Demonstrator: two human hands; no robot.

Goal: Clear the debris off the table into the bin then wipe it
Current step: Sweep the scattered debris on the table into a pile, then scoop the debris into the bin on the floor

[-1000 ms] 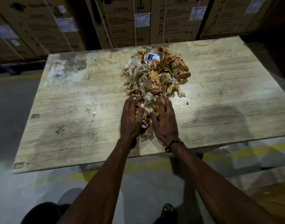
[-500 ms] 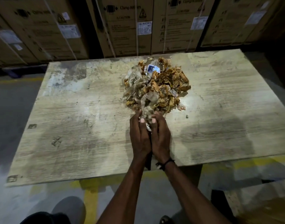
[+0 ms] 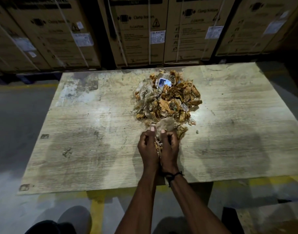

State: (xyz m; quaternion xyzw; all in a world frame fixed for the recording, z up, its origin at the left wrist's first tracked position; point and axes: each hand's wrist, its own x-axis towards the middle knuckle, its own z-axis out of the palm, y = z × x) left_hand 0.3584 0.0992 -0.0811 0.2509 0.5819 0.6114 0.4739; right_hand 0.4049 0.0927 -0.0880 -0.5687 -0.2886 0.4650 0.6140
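**Both hands scooping at the near edge of the debris pile**

Stacked cardboard boxes (image 3: 138,32) run along the far side. In front of them is the worn wooden bench (image 3: 87,132), with the debris pile (image 3: 168,100) sitting right of centre toward the far edge: crumpled brown and clear scraps, plus a little blue-and-white label near the top. Left hand (image 3: 147,147) and right hand (image 3: 170,147) are side by side at the pile's near end, fingers curled in, cupping a clump of scraps between them. Both forearms reach straight in from the near edge, almost touching. The right wrist has a dark band (image 3: 172,175).
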